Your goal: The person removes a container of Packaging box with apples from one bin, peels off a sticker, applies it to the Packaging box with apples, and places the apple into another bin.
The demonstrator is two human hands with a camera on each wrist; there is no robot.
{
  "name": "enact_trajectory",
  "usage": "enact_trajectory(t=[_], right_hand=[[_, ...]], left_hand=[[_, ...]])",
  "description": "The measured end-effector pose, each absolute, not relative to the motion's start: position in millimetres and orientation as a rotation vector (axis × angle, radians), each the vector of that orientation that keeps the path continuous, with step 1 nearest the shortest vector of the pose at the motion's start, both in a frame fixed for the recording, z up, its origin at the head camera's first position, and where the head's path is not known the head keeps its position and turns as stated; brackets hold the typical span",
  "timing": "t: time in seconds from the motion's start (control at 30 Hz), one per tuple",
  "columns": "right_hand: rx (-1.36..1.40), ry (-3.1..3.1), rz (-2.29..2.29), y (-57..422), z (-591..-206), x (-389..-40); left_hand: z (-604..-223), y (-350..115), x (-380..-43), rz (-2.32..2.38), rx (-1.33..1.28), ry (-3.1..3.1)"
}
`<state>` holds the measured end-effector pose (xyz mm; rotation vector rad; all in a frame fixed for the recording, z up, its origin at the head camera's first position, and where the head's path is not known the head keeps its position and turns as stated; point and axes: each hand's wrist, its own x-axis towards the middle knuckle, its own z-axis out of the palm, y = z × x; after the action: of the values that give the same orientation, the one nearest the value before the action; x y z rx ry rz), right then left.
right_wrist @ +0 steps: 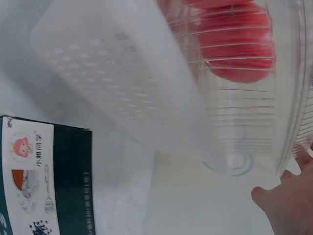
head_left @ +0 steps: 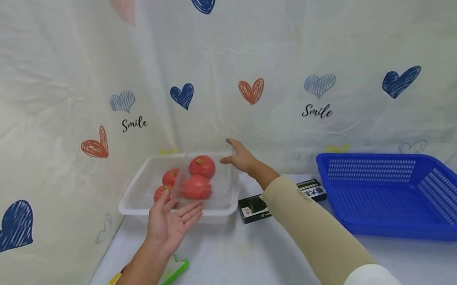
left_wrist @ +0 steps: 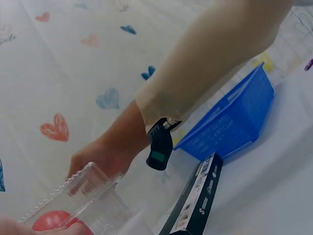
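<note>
A clear plastic box [head_left: 180, 186] with red tomatoes [head_left: 197, 187] seen through it is at the white basket [head_left: 220, 215]; whether it rests there or is lifted cannot be told. More tomatoes [head_left: 171, 176] show to its left. My left hand [head_left: 169, 223] is palm up at the box's near left side, with long, extended fingers against the basket's near rim. Beyond the box's far right corner, my right hand [head_left: 242, 158] spreads thumb and index finger apart. In the right wrist view, that hand [right_wrist: 291, 200] has fingers at the ribbed edge and its thumb apart from the plastic.
A dark printed carton [head_left: 258, 208] lies right of the white basket, partly under my right sleeve. Farther right stands a blue slotted basket [head_left: 389, 199]. A green-edged item [head_left: 175, 272] lies by my left forearm. A heart-patterned curtain [head_left: 209, 59] hangs behind the table.
</note>
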<state>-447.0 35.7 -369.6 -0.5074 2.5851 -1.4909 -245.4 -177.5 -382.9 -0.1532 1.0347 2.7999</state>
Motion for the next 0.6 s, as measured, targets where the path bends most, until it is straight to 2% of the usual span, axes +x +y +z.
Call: enact_trajectory(t=[0.2, 0.6], right_hand=[[-0.557, 2.583, -1.560, 44.0, -351.0, -436.4], [-0.480, 2.540, -1.589, 93.9, -345.1, -416.4]], left_hand=[[-370.0, -175.6, -238.5, 2.779, -0.075, 1.033], [-358.6, -160.2, -219.4, 2.709, -0.069, 1.037]])
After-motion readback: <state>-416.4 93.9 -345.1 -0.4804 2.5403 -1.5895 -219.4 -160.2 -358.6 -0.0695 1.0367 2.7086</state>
